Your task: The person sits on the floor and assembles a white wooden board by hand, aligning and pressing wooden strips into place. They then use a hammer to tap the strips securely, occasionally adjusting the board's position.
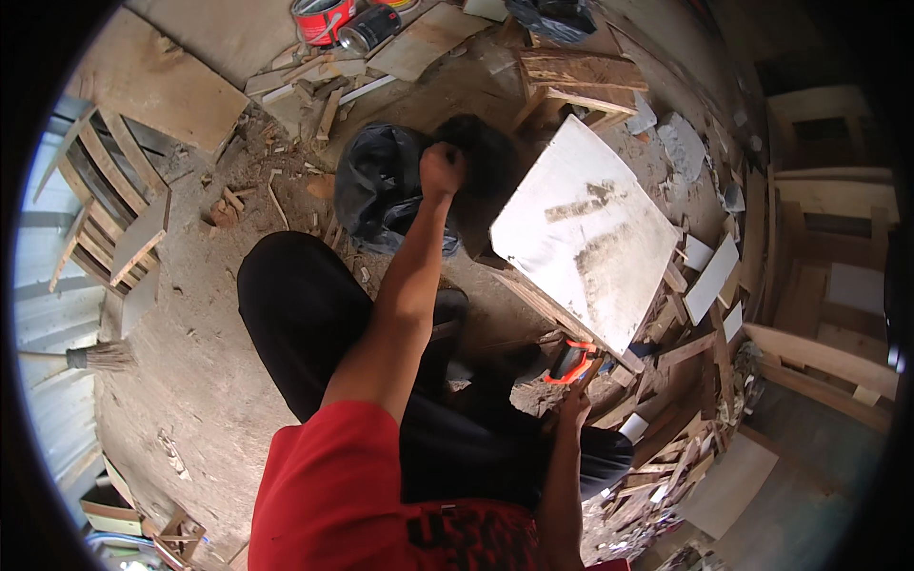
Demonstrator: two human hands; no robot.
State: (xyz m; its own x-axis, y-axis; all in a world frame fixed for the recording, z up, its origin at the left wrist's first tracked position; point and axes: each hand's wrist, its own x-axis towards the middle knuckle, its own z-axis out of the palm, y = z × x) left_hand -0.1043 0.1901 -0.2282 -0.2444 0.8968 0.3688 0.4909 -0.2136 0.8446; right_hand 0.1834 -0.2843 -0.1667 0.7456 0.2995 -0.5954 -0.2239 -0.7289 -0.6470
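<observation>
My left hand (443,169) reaches forward, its fingers closed at the edge of a black plastic bag (376,176). The bag is open and crumpled, and dark shadow hides what lies just right of the hand. My right hand (574,407) is low beside my knee, closed round a narrow brown piece (592,373) that looks like wood. Just ahead of it, an orange and black tool handle (571,364) shows under the edge of a low table. That table's white top (590,228) is tilted in view and carries dark smudges.
Wood scraps (328,109) and a red can (322,21) lie at the far side, next to a dark can (369,30). A slatted wooden piece (109,190) leans at the left near a broom (100,357). Piled offcuts (666,466) cover the right.
</observation>
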